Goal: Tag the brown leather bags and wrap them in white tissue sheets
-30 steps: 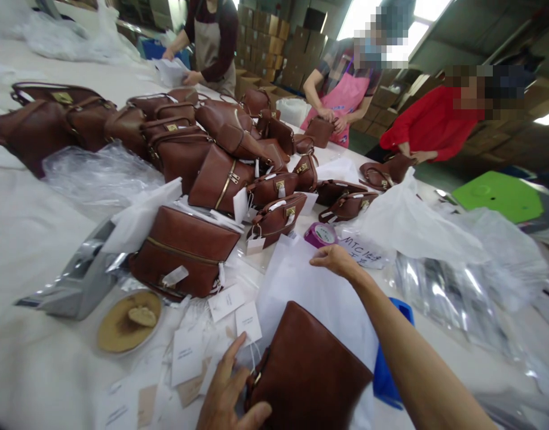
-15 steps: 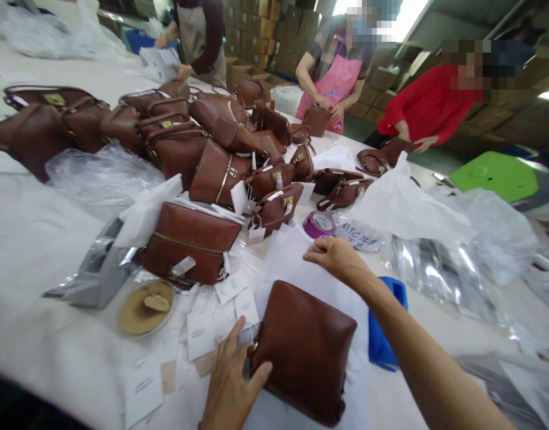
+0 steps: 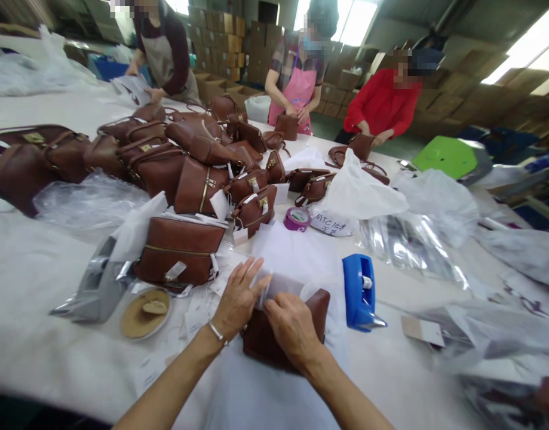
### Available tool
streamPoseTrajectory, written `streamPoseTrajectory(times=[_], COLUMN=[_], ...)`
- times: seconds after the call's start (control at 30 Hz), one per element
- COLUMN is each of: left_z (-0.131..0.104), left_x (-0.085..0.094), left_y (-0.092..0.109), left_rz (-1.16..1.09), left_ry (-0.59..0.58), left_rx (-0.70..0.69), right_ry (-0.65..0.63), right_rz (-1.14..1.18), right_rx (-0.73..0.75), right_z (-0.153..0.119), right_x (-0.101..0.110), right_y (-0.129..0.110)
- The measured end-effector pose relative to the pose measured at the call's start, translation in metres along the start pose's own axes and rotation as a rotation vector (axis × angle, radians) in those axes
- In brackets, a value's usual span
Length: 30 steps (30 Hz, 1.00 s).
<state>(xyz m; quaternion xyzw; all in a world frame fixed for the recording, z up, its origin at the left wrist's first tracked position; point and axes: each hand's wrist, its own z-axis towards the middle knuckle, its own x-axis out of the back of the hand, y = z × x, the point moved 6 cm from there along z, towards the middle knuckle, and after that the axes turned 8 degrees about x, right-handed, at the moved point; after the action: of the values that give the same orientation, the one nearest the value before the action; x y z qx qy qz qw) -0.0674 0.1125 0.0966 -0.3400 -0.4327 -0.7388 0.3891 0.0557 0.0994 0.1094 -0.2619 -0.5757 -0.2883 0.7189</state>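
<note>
A brown leather bag point(image 3: 319, 307) lies in front of me on white tissue paper point(image 3: 296, 248). The far part of the paper is folded up over the bag's far edge. My right hand point(image 3: 292, 328) is closed over the bag, its fingers pinching the folded edge of the tissue paper. My left hand point(image 3: 236, 301), a bracelet at its wrist, rests at the left end of that fold with fingers stretched out and apart. Both hands and forearms hide much of the bag.
Many brown bags point(image 3: 158, 164) are heaped beyond. A blue tape dispenser point(image 3: 359, 292) stands right, purple tape point(image 3: 296, 219) ahead, a dish of tan paste point(image 3: 144, 313) left. Plastic bags point(image 3: 364, 191) lie right. Three people work across the table, one in a pink apron point(image 3: 296, 92).
My right hand has come back from the paper's far end, bringing the tissue over the bag. My left hand has moved forward from the bag's left side to the fold. The view has shifted.
</note>
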Motion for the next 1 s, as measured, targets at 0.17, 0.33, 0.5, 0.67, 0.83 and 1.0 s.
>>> streamPoseTrajectory(times=[0.17,0.33,0.5,0.67,0.83,1.0], left_z=[0.015,0.012,0.0,0.012,0.046,0.054], left_x=[-0.009,0.004,0.01,-0.005,-0.039,-0.062], left_y=[-0.005,-0.011,0.0,0.023,0.047,0.055], left_rz=[0.031,-0.048,-0.152,-0.117,0.003,0.007], left_ry=[0.028,0.096,0.078,-0.026,-0.192,-0.238], left_rx=[-0.119,-0.094,0.038,0.131,0.033,0.065], right_ry=[-0.066,-0.009,0.104,0.085,0.027,0.175], right_rz=[-0.045,-0.169,-0.051,0.03,-0.051,0.007], right_rx=[-0.144,-0.08,0.061,-0.117,-0.17,-0.258], right_z=[-0.019,-0.042,-0.04,-0.009,0.039,0.075], right_x=[0.036,0.048,0.052,0.048,0.019,-0.002], right_y=[0.05,0.089,0.084,0.1,0.115,0.137])
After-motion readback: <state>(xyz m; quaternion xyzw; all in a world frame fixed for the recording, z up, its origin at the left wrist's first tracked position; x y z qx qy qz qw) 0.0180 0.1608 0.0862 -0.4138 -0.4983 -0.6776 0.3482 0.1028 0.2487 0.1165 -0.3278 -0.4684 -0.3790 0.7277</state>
